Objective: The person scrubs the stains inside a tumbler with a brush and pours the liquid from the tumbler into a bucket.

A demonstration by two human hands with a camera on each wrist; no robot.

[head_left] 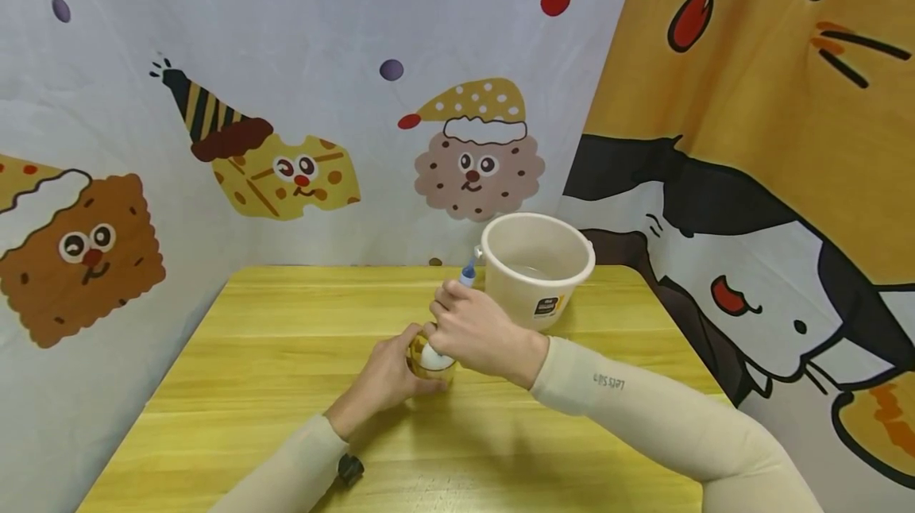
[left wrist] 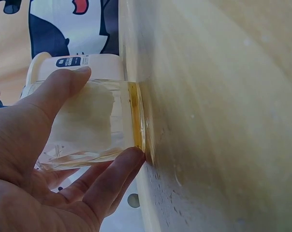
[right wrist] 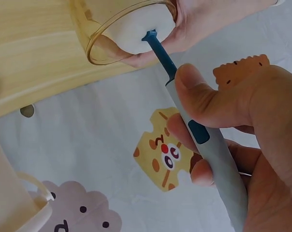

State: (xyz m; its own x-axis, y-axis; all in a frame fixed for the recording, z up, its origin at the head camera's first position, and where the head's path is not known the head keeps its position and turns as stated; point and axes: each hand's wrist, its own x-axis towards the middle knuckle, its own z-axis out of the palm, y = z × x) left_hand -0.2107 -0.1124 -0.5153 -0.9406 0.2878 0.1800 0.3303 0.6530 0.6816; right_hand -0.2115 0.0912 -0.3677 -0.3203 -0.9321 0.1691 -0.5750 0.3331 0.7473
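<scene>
My left hand (head_left: pixel 386 376) grips an amber glass cup (left wrist: pixel 122 125) low over the wooden table, thumb along one side and fingers round the other. Inside the cup sits the white sponge head (right wrist: pixel 136 30) of a cup brush. My right hand (head_left: pixel 480 332) holds that brush by its grey handle (right wrist: pixel 214 154), thumb laid along it. A blue neck (right wrist: pixel 161 55) joins the handle to the sponge. In the head view the handle's blue-tipped end (head_left: pixel 468 271) sticks up beyond my right fist, and the fist hides part of the cup.
A cream plastic bucket (head_left: pixel 511 291) with a dark label stands just beyond my right hand. The wooden tabletop (head_left: pixel 286 322) shows wet drops in the left wrist view. Printed cloth curtains (head_left: pixel 300 44) hang behind and to the right of the table.
</scene>
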